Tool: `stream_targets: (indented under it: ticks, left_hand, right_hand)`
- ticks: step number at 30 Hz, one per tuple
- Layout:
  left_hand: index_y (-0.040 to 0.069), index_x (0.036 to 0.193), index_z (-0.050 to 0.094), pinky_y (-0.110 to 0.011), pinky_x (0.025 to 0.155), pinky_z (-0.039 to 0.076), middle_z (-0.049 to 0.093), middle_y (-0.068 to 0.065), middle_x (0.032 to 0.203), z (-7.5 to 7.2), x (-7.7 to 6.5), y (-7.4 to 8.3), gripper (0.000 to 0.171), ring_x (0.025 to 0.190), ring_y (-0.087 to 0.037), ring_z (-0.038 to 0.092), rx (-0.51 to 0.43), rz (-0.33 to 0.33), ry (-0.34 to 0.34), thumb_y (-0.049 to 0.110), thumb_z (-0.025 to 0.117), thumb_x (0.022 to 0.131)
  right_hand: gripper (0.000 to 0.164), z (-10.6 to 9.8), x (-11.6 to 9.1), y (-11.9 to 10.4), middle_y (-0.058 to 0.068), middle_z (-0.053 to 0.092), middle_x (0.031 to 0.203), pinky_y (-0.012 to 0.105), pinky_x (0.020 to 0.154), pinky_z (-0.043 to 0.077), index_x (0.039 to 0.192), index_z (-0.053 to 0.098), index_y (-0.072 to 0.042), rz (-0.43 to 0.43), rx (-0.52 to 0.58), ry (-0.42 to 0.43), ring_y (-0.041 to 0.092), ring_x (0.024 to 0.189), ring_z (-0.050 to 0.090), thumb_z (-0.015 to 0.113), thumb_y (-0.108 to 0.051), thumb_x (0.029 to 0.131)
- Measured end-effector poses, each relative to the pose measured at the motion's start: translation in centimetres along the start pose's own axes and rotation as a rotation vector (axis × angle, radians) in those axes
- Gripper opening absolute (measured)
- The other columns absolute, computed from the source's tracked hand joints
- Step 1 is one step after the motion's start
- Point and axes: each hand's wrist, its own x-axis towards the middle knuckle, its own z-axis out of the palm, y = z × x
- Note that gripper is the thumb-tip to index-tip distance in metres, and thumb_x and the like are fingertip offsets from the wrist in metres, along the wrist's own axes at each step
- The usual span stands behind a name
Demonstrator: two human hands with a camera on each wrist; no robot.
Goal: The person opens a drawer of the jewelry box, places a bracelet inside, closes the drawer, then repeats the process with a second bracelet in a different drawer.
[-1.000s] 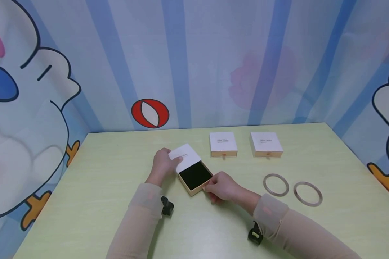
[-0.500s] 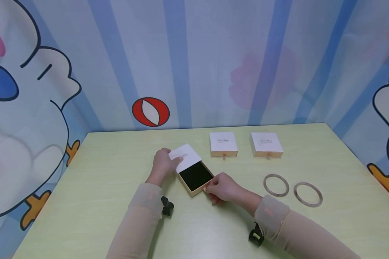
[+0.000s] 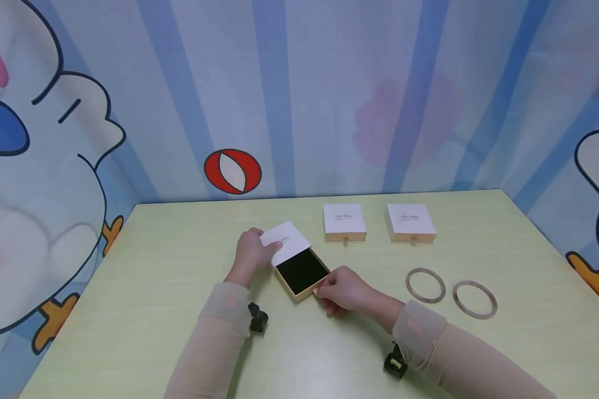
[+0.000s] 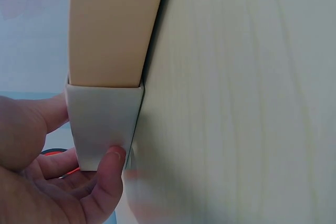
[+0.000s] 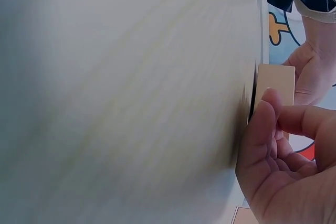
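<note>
A small drawer-style gift box sits at an angle on the table, its drawer [image 3: 302, 271] pulled partly out to show a black lining. Its white sleeve [image 3: 290, 239] carries fine printed lettering. My left hand [image 3: 252, 255] grips this sleeve, thumb on the top; in the left wrist view, fingers [image 4: 107, 182] wrap the sleeve's side below the tan drawer wall [image 4: 107, 30]. At the drawer's front edge, my right hand [image 3: 343, 288] pinches with thumb and forefinger, as the right wrist view shows against the tan front [image 5: 278, 80]. Whatever lies between those fingertips is hidden.
Two similar white boxes, one behind the drawer [image 3: 344, 221] and another to its right [image 3: 410, 223], stand closed at the back with small pull tabs. Two pale bangles, a nearer one [image 3: 474, 299] and a farther one [image 3: 425, 285], lie right of my right hand. A printed cloth backdrop [image 3: 319, 100] rises behind the table.
</note>
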Motion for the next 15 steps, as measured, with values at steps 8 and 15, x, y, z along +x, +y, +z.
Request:
stream_targets:
  ticks: [8, 15]
  left_hand:
    - [-0.001, 0.136, 0.042, -0.043, 0.106, 0.039, 0.047, -0.018, 0.133, 0.01, 0.11, -0.01, 0.060, 0.114, -0.030, 0.045, -0.001, -0.003, -0.002, 0.029, 0.065, 0.089]
    - [-0.001, 0.135, 0.043, -0.043, 0.106, 0.039, 0.048, -0.019, 0.133, -0.04, 0.06, -0.03, 0.061, 0.114, -0.030, 0.045, 0.012, 0.008, -0.001, 0.030, 0.065, 0.089]
  right_hand:
    - [0.027, -0.09, -0.18, -0.06, 0.002, 0.057, 0.058, 0.023, 0.045, 0.047, 0.068, 0.063, -0.001, -0.015, -0.010, -0.004, 0.011, 0.046, 0.053, 0.061, -0.015, 0.091]
    - [0.028, -0.12, -0.23, -0.12, 0.002, 0.057, 0.059, 0.024, 0.045, 0.047, 0.067, 0.063, -0.002, -0.013, -0.041, 0.000, 0.012, 0.048, 0.053, 0.061, -0.017, 0.091]
